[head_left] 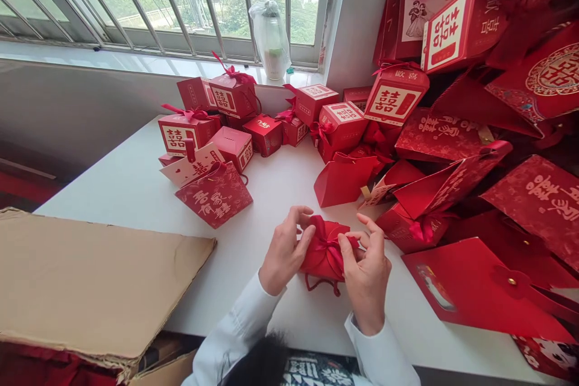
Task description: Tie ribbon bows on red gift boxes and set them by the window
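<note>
The left hand (284,250) and the right hand (367,271) are apart, one on each side of a small red bag (316,259). The fingers of both hands pinch the red ribbon (332,247) tied on top of the bag. The bag sits on the white tabletop (253,271), right between the hands, with a red string loop (316,285) hanging below it. Red gift boxes (233,96) sit in a pile at the upper middle, and big red bags (543,205) fill the right side.

White sleeves (237,329) reaching forward — left hand (284,250), right hand (367,271) close together, fingers (362,234) curled inward.
</note>
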`<action>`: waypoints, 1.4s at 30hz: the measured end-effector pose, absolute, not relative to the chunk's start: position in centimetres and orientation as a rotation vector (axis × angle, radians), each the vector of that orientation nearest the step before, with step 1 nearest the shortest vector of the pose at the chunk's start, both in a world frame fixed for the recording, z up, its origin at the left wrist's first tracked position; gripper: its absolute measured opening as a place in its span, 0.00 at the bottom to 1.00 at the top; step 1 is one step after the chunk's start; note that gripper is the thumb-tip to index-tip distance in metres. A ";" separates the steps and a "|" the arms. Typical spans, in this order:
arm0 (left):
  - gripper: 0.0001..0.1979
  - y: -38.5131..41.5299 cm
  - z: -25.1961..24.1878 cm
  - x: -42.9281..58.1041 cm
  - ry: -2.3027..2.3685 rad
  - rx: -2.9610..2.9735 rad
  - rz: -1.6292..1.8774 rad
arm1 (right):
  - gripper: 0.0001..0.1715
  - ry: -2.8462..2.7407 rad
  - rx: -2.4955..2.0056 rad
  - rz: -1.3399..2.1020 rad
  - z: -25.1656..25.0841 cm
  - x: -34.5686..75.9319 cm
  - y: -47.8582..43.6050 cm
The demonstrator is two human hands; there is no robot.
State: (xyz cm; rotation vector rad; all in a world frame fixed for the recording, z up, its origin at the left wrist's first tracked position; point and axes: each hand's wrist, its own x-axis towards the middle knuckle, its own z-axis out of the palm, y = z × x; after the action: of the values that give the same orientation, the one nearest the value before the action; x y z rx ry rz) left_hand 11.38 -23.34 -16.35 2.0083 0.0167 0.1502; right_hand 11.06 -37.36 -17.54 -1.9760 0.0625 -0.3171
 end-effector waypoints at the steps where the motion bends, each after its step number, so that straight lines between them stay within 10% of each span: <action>1: 0.08 -22.9 -16.2 11.4 -0.025 1.987 0.094 | 0.23 0.060 -1.980 -0.312 -17.5 11.0 -37.4; 42: 0.06 -22.4 -17.1 12.2 -0.269 2.313 0.508 | 0.19 -0.025 -2.044 -0.227 -17.6 10.9 -37.8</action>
State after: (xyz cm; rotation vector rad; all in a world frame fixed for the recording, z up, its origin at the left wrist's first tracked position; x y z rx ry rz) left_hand 12.19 -22.38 -17.13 2.3134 -0.2695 0.5082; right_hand 10.87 -37.82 -17.58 -2.0438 -0.0250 -0.2270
